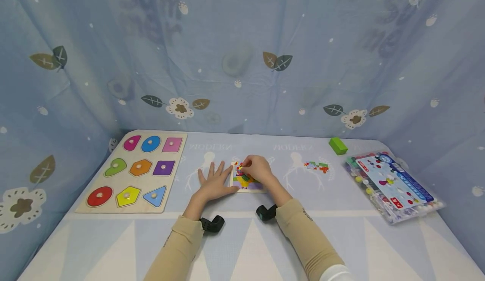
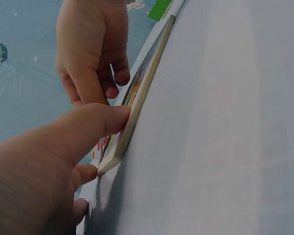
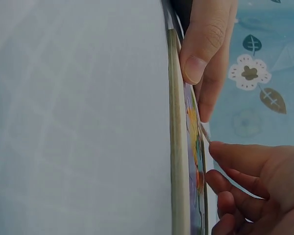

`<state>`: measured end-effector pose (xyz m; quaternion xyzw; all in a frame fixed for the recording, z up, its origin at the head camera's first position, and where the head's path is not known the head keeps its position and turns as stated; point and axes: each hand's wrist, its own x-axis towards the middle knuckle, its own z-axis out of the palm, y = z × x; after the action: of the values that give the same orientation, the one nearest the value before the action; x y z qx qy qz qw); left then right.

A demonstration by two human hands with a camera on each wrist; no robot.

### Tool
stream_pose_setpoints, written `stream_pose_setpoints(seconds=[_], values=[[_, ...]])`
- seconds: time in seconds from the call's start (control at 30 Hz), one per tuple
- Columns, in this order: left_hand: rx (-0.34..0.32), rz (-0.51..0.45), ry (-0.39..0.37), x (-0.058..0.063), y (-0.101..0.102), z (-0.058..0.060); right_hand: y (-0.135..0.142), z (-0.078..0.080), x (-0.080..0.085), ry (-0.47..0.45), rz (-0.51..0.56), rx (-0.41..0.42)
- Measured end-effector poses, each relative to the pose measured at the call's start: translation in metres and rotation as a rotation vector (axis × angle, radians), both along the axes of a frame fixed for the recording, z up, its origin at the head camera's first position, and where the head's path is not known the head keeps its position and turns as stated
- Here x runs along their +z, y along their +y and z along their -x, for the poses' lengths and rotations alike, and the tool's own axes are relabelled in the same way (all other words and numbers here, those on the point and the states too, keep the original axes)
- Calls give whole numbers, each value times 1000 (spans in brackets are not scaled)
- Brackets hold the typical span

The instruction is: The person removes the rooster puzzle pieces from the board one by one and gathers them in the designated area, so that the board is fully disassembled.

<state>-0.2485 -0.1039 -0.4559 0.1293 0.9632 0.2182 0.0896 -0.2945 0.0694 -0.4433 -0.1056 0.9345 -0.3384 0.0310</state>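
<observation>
A small wooden picture puzzle (image 1: 246, 183) with a colourful picture and a pale frame lies flat on the table, partly covered by the hands. My left hand (image 1: 214, 185) rests at its left side with fingers spread, and the thumb (image 2: 115, 117) presses on the frame's near edge. Above the picture, my right hand (image 1: 259, 169) pinches a thin puzzle piece (image 3: 205, 130) between thumb and fingertips, tilted close over the board. Most of that piece is hidden by the fingers. Several loose puzzle pieces (image 1: 316, 166) lie to the right of the right hand.
On the left lies a wooden knob-shape board (image 1: 172, 188) with coloured shapes. A green block (image 1: 338, 146) stands at the back right, near a clear plastic box of beads (image 1: 394, 188). Behind the table hangs a blue patterned curtain (image 1: 242, 54).
</observation>
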Motion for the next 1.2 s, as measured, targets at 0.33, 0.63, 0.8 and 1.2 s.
stream_pose_setpoints(seconds=[0.33, 0.63, 0.8, 1.2], values=[[-2, 3, 3, 0, 0, 0, 7, 2, 1, -39, 201, -76], [0, 15, 7, -1, 0, 1, 27, 0, 2, -87, 287, -157], [0, 11, 8, -1, 0, 0, 40, -1, 1, -71, 286, -196], [-4, -2, 9, -1, 0, -1, 76, -5, 4, -44, 340, -288]])
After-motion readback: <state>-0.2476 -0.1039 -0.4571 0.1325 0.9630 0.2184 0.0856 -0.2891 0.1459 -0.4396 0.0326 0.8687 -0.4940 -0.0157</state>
